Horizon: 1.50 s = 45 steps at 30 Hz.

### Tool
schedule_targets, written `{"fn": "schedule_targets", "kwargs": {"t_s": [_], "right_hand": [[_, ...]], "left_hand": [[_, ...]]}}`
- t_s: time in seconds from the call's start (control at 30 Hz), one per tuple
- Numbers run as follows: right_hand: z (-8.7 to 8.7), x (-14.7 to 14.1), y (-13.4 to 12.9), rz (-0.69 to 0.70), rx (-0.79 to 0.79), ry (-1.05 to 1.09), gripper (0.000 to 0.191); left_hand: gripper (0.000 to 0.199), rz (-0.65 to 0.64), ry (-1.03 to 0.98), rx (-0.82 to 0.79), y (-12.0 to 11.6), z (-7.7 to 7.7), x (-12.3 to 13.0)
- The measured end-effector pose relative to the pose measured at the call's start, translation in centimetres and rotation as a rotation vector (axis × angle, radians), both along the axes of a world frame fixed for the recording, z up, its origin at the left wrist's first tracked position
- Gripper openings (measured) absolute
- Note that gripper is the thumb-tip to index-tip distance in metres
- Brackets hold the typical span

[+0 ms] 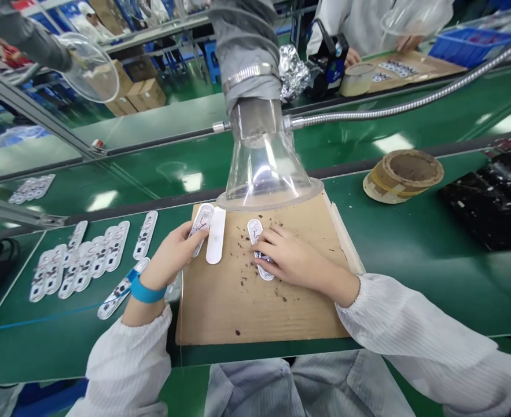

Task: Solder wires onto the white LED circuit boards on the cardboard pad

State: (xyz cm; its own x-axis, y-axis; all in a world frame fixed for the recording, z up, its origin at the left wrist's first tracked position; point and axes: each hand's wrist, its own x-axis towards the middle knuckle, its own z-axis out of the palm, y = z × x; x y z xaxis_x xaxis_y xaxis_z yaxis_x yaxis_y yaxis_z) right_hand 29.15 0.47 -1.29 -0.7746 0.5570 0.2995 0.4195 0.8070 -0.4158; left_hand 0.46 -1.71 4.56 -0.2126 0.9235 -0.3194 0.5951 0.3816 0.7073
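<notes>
My left hand (pixel 175 255), with a blue wrist strap (pixel 146 289), grips a white oblong plastic shell (pixel 202 219) with a wire and small parts inside, thumb on top. Beside it, a plain white oblong cover (pixel 216 237) lies at the left of the brown board (pixel 220 313). Near the board's middle, my right hand (pixel 292 258) has its fingers curled over another white shell (pixel 255 229) with dark parts inside, which lies on the board. The fingers partly hide this shell.
A clear extraction hood (pixel 270 174) hangs low over the board's back edge. Several similar shells (pixel 84 260) lie on the green bench to the left. A tape roll (pixel 403 174) and a black bag-like item (pixel 493 197) are at right. Another person (pixel 346 29) works across the bench.
</notes>
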Motion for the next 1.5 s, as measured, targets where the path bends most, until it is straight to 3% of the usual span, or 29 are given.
{"fn": "schedule_targets", "kwargs": {"t_s": [0.1,0.2,0.33,0.47,0.6,0.77,0.9,1.03,1.13,1.23,1.33,1.5], "right_hand": [[0.1,-0.1,0.0,0.005,-0.004,-0.005,0.021],[0.2,-0.1,0.0,0.004,-0.010,-0.009,0.022],[0.4,0.3,-0.1,0.005,-0.022,-0.016,0.024],[0.9,0.0,-0.1,0.066,0.031,-0.010,0.023],[1.8,-2.9,0.3,0.233,0.165,-0.115,0.025],[1.8,-7.4,1.4,0.197,0.240,-0.200,0.051],[1.7,-6.7,1.6,0.152,0.199,-0.264,0.035],[1.9,-4.1,1.1,0.103,0.179,-0.177,0.036],[1.5,-3.0,0.5,0.089,0.115,-0.080,0.022],[1.0,-2.8,0.3,0.044,0.076,-0.087,0.009],[1.2,-2.9,0.5,0.026,0.092,-0.128,0.007],[2.4,-5.2,0.3,0.068,0.138,-0.125,0.013]], "left_hand": [[0.046,-0.055,0.211,0.046,0.3,-0.2,-1.1],[0.044,-0.062,0.353,-0.026,0.4,-0.6,-2.2],[0.044,-0.058,0.471,-0.123,0.4,-0.9,-3.3],[0.044,-0.152,0.528,-0.151,0.4,-0.3,-4.0],[0.045,-0.183,0.491,-0.114,0.7,0.4,-3.7],[0.041,-0.219,0.434,0.034,0.2,-0.7,-1.5],[0.046,-0.149,0.395,0.136,-1.8,-1.9,-2.7],[0.051,0.015,0.389,0.248,-6.1,-2.5,-8.7],[0.065,0.128,0.474,0.158,-10.0,-2.7,-13.7],[0.072,0.095,0.515,0.038,-12.4,-2.9,-16.3],[0.060,0.058,0.497,0.031,-12.9,-3.2,-16.3],[0.048,0.097,0.423,0.093,-11.6,-3.4,-13.1]]}}
